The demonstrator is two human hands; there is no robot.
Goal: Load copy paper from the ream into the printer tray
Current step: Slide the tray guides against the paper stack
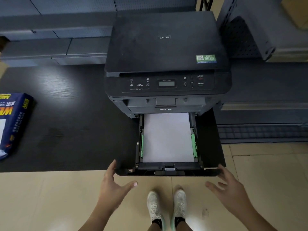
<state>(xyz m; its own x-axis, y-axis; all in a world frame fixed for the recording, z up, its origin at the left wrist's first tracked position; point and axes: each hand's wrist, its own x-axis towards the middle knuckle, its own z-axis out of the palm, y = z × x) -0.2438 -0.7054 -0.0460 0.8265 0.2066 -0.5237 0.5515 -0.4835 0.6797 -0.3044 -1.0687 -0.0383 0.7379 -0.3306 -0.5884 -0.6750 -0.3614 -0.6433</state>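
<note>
A black printer [166,52] stands on a dark table. Its paper tray [168,171] is pulled out over the table's front edge. A stack of white paper [167,137] lies flat in the tray between green side guides. My left hand [113,185] is open at the tray's front left corner, fingertips at or just off the edge. Beside the front right corner my right hand [230,187] is spread open and holds nothing. The blue ream wrapper [11,124] lies at the table's left edge, partly cut off by the frame.
The dark table [70,130] ends at its front edge just behind my hands. Grey metal shelving [55,39] runs behind the printer, and a perforated grey panel [240,37] stands to its right. My two white shoes [166,207] stand on the beige floor tiles.
</note>
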